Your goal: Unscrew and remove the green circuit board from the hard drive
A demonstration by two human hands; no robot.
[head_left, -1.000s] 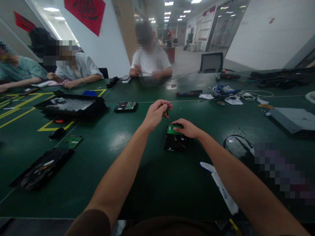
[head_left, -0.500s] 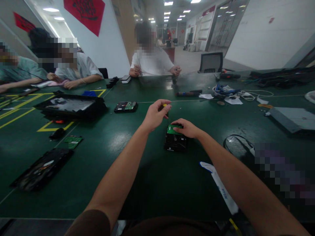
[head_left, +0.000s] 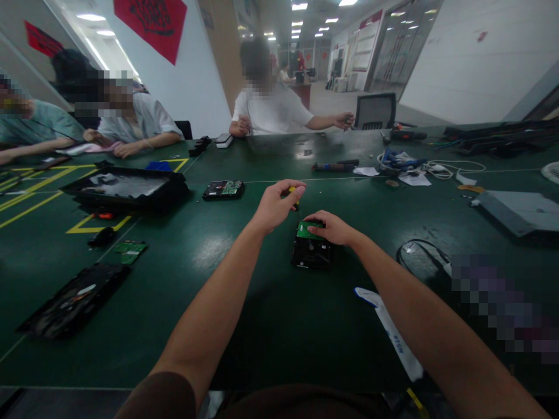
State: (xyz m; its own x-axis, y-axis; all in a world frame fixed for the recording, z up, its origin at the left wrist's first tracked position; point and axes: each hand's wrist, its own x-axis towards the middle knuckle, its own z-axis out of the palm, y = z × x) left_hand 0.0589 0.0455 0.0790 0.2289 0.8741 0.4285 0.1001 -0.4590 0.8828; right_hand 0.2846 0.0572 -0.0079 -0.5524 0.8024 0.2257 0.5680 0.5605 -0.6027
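A black hard drive (head_left: 311,252) with a green circuit board (head_left: 306,229) on top lies on the dark green table (head_left: 244,326) in front of me. My right hand (head_left: 332,228) rests flat on the board, fingers pressing it down. My left hand (head_left: 276,205) is closed around a small screwdriver (head_left: 294,199) with a yellow-topped handle, held upright just left of the drive's far corner. The tip is hidden behind my fingers.
Another hard drive (head_left: 223,189) lies further back, a black tray (head_left: 124,189) to the left, an opened drive (head_left: 72,299) and a green board (head_left: 130,248) nearer left. A white strip (head_left: 393,337) lies by my right forearm. Cables (head_left: 410,164) clutter the far right. Other people sit across the table.
My left hand has shifted its fingers on the screwdriver, showing the yellow top. The person opposite has stretched an arm out to the right. My right hand has stayed put.
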